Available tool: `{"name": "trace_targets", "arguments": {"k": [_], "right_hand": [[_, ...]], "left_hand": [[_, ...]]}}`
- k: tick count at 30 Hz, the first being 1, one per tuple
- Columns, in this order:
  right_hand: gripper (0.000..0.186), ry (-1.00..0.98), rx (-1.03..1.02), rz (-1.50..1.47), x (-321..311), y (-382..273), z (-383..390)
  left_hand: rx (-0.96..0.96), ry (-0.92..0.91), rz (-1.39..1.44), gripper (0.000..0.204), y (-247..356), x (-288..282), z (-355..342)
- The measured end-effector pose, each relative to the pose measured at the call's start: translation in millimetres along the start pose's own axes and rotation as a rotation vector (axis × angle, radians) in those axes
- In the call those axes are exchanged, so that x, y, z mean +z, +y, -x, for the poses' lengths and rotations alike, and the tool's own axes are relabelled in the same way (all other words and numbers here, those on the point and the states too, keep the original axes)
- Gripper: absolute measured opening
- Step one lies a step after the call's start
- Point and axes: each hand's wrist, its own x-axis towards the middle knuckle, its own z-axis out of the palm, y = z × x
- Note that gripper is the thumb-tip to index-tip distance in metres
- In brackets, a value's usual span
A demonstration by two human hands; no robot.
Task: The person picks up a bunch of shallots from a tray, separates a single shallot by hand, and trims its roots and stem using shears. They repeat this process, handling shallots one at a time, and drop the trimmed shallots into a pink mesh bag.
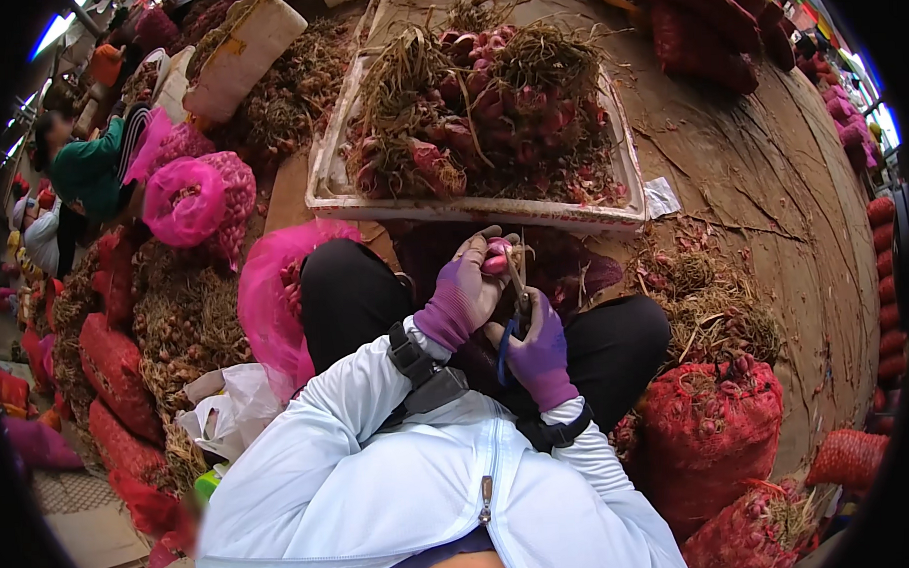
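In a purple and grey glove, my left hand (465,289) is closed around a pinkish-red shallot (497,255), holding it up over my lap. My right hand (538,346), gloved the same way, grips a pair of scissors (521,294) with blue handles. Their blades point up and meet the shallot's stem end; whether they are cutting cannot be made out. Just beyond my hands stands a shallow white foam tray (472,209) heaped with shallots (509,112) that carry dry brown stalks and roots.
A pink mesh bag (275,300) lies against my left knee, near a white plastic bag (234,412). Red net sacks (715,440) stand at my right, beside dry trimmings (716,305). More sacks (122,366) line the left. A person in green (88,172) sits at far left.
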Motion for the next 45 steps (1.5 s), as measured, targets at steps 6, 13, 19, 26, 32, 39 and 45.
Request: {"name": "trace_targets", "arguments": {"k": [6,13,19,26,32,39,45], "right_hand": [[0.067,0.052,-0.002,0.097,4.9,9.2,1.1],[0.05,0.01,0.05,0.113,-4.1,3.3,2.6],[0.049,0.023,0.214,-0.481,-12.5,10.9,1.3],[0.072,-0.105,-0.148,-0.096,-18.6,20.1,-3.8],[0.069,-0.076,-0.235,0.02,-10.8,18.1,1.1],[0.041,-0.118,0.204,-0.366,-13.0,17.3,4.5],[0.038,0.006,0.407,-0.907,-20.3,4.0,-4.6]], "left_hand": [[-0.102,-0.056,-0.198,0.025,4.7,8.4,12.6],[0.077,-0.087,-0.49,0.025,6.6,-1.3,15.4],[-0.164,0.029,-0.284,0.022,19.3,10.6,23.3],[-0.511,0.093,-0.081,0.026,41.1,9.9,14.9],[-0.663,-0.007,-0.229,0.029,39.8,-0.1,11.3],[-0.501,-0.067,-0.355,0.021,40.5,-3.0,15.2],[-0.202,-0.082,-0.865,0.026,29.9,10.0,23.6]]}}
